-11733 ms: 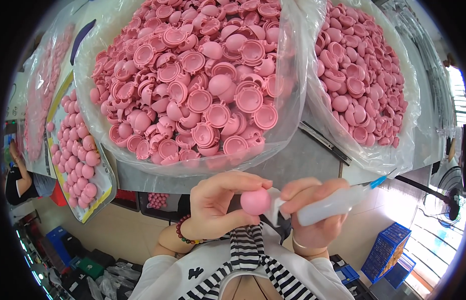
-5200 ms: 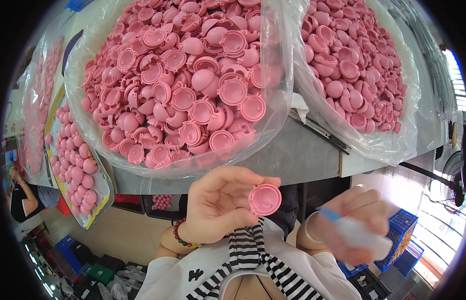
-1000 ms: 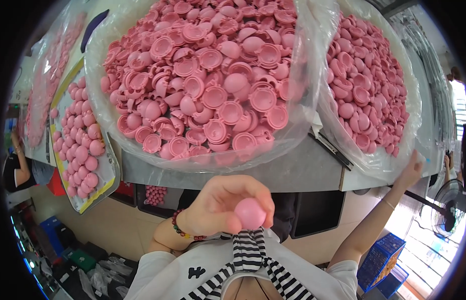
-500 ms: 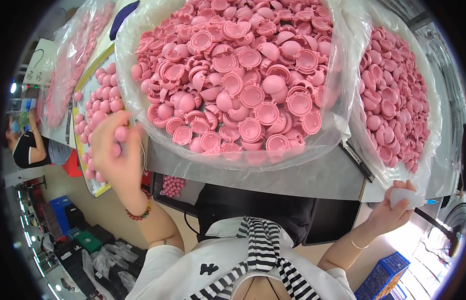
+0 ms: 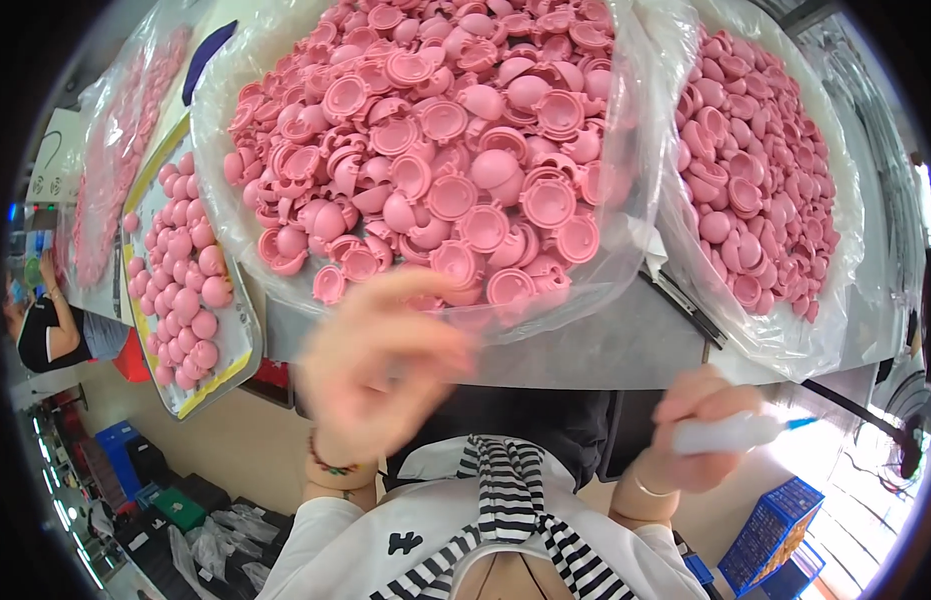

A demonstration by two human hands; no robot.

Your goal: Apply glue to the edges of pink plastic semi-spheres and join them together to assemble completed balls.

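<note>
My right hand [image 5: 700, 425] is wrapped round a white squeeze bottle [image 5: 730, 433] with a blue tip, which lies sideways and points right. Motion smears my left hand [image 5: 380, 365], which hangs before the near edge of a big clear plastic bag [image 5: 575, 305]. Its fingers are curled toward the right, and whether anything is between them cannot be made out. Heaped in that bag are many pink hinged ball shells [image 5: 450, 197], mostly lying open. To the left, a yellow-edged tray [image 5: 247, 335] holds many closed pink balls [image 5: 190, 300].
A second clear bag [image 5: 845, 260] of pink shells stands at the right. A dark metal strip [image 5: 685, 308] lies on the grey table [image 5: 545, 365] between the bags. Farther left are a long bag of pink pieces [image 5: 110, 190] and another person [image 5: 50, 325].
My left hand has left the ball tray and moved right, in front of the big bag. My right hand has brought the bottle leftward, closer to my body. The view has shifted slightly.
</note>
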